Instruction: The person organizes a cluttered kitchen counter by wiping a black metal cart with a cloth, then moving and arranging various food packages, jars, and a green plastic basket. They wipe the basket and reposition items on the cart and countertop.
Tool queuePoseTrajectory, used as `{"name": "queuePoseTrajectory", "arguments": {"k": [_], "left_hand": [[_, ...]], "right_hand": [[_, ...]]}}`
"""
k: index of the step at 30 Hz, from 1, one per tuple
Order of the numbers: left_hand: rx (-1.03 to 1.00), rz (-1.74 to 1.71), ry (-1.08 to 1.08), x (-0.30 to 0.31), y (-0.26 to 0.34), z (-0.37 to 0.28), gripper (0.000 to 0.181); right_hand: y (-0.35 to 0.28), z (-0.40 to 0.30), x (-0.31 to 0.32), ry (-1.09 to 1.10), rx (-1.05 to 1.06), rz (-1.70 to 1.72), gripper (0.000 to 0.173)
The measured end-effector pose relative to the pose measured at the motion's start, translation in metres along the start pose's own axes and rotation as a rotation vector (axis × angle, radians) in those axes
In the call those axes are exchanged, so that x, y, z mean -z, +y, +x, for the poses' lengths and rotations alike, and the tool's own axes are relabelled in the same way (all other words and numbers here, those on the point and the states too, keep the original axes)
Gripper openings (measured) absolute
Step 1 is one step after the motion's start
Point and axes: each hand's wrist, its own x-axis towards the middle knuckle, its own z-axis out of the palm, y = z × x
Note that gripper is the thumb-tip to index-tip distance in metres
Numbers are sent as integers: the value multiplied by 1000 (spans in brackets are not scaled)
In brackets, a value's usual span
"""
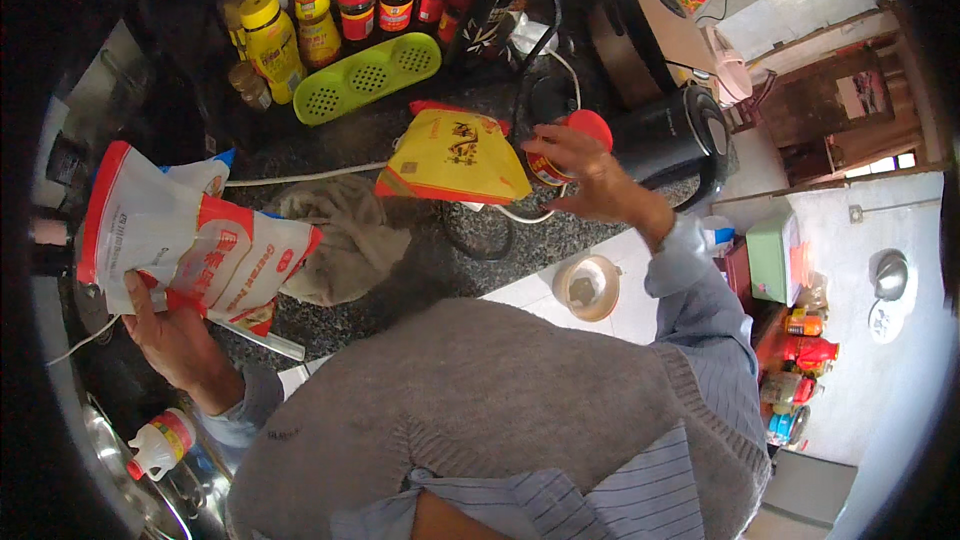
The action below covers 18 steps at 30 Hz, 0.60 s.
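Note:
On the left, my left hand (pixel 176 341) grips a white and red plastic food bag (pixel 232 251) by its lower edge, thumb on the front. The bag bears printed writing and leans beside a crumpled grey-brown cloth (pixel 341 232). My right hand (pixel 600 172) has its fingers apart over a red-lidded jar (pixel 589 127), partly hiding it; whether they touch is unclear. Left of that hand, a yellow and red packet (pixel 457 154) with writing rests on the speckled dark countertop (pixel 420 270).
Behind are a green three-section holder (pixel 367 79), a yellow bottle (pixel 270 45) and several red-lidded jars (pixel 356 7). A black electric kettle (pixel 652 139) and a rice cooker (pixel 645 37) stand right. A white cable (pixel 307 174) crosses the counter. A white jug (pixel 165 439) sits lower left.

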Motion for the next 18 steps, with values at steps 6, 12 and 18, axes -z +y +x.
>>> {"name": "queuePoseTrajectory", "arguments": {"k": [6, 12, 18], "left_hand": [[-42, 269, -17, 9, 0, -1, 38], [109, -71, -3, -2, 10, -10, 36], [207, -309, -27, -4, 6, -10, 39]], "right_hand": [[-3, 18, -35, 81, 49, -311, 75], [14, 3, 1, 280, -102, -147, 71], [44, -19, 2, 136, -508, -138, 90]]}}
